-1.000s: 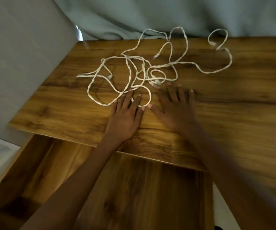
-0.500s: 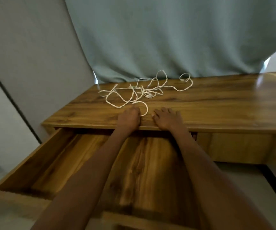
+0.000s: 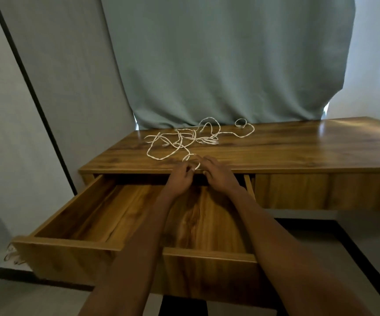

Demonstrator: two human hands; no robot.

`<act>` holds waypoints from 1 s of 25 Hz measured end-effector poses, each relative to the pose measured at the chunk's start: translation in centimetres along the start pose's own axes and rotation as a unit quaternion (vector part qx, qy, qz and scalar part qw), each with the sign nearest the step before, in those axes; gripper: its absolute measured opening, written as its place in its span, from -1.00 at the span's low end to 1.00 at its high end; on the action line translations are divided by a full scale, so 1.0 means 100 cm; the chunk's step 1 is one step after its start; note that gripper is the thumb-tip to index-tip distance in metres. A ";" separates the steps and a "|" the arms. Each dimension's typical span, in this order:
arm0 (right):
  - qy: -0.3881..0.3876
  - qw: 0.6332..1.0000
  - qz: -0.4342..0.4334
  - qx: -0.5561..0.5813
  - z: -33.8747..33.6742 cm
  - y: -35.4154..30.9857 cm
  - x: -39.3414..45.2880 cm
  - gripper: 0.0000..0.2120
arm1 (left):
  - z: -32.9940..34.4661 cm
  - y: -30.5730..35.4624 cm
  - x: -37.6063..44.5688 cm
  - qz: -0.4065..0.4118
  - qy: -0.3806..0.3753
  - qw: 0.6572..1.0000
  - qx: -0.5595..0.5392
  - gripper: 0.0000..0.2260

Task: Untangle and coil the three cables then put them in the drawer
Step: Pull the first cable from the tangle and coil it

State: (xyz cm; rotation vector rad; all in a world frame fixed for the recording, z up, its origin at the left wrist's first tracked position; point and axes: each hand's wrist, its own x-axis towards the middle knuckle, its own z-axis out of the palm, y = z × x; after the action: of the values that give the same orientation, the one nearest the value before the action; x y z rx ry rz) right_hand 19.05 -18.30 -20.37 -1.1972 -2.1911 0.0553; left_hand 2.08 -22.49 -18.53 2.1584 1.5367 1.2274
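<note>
your drawer (image 3: 70,226) stands pulled out at the left, wooden inside, below the counter (image 3: 298,147). your left hand (image 3: 179,176) sits at the counter's front edge with fingers curled, pinching the nearest loop of the white cables (image 3: 184,139). just beside it, your right hand (image 3: 218,173) has its fingers bent around the same loop. the rest of the cables lie tangled on the counter farther back, trailing right toward the teal curtain (image 3: 230,60) that hangs behind.
</note>
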 end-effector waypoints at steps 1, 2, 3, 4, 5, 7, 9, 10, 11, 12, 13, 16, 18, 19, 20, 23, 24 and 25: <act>0.004 1.000 -0.009 0.001 0.002 0.003 0.002 -0.39 | 0.000 0.001 -0.001 0.005 0.000 1.000 -0.019 -0.86; 0.008 1.000 -0.017 0.006 0.003 0.006 0.005 -0.43 | 0.001 0.000 0.000 0.013 -0.001 1.000 -0.024 -0.80; 0.011 1.000 -0.021 0.014 0.003 0.008 0.009 -0.48 | 0.000 -0.001 0.003 0.014 -0.006 1.000 -0.022 -0.73; 0.012 0.999 -0.025 0.023 0.002 0.011 0.014 -0.54 | 0.000 -0.005 0.008 0.006 -0.013 1.000 -0.020 -0.69; 0.010 0.999 -0.032 0.028 0.000 0.013 0.020 -0.59 | -0.002 -0.008 0.011 -0.003 -0.016 1.000 -0.023 -0.67; 0.007 0.998 -0.057 0.029 -0.007 0.015 0.032 -0.66 | -0.002 -0.012 0.017 -0.019 -0.011 0.999 -0.039 -0.66; 0.021 0.995 -0.085 0.038 -0.011 0.016 0.044 -0.71 | -0.004 -0.010 0.020 -0.042 0.002 0.996 -0.080 -0.66; 0.036 0.994 -0.094 0.046 -0.011 0.017 0.050 -0.73 | -0.006 -0.008 0.025 -0.058 0.005 0.992 -0.113 -0.65; 0.054 0.992 -0.095 0.059 -0.008 0.016 0.054 -0.75 | -0.008 -0.004 0.028 -0.087 0.005 0.983 -0.163 -0.63; 0.072 0.990 -0.081 0.088 -0.006 0.014 0.058 -0.79 | -0.012 -0.001 0.034 -0.123 -0.004 0.963 -0.241 -0.60; 0.087 0.985 -0.056 0.137 -0.003 0.011 0.061 -0.82 | -0.015 0.003 0.039 -0.149 -0.029 0.924 -0.350 -0.58; 0.093 0.934 0.016 0.345 0.003 -0.001 0.068 -0.89 | -0.023 0.012 0.052 -0.139 -0.112 0.765 -0.618 -0.57; 0.080 0.896 0.039 0.435 0.004 -0.001 0.076 -0.82 | -0.023 0.013 0.059 -0.123 -0.118 0.729 -0.662 -0.56; 0.074 0.882 0.044 0.463 0.003 0.001 0.080 -0.79 | -0.023 0.011 0.063 -0.116 -0.105 0.724 -0.671 -0.55; 0.069 0.875 0.042 0.477 0.003 0.004 0.085 -0.77 | -0.023 0.008 0.068 -0.108 -0.085 0.721 -0.680 -0.56; 0.051 0.897 0.047 0.436 0.004 0.012 0.097 -0.75 | -0.032 -0.006 0.082 -0.100 -0.044 0.712 -0.694 -0.61; 0.059 0.926 0.036 0.371 0.006 0.016 0.103 -0.75 | -0.035 -0.011 0.085 -0.103 -0.037 0.713 -0.693 -0.64; 0.072 0.957 0.022 0.279 0.007 0.019 0.109 -0.73 | -0.037 -0.017 0.089 -0.109 -0.030 0.714 -0.690 -0.66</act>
State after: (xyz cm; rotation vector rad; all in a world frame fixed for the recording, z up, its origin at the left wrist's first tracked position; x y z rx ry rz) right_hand 15.88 -8.59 -16.05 -0.8918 -1.8426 0.5503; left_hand -0.85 -15.09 -12.78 0.9184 0.3689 1.4223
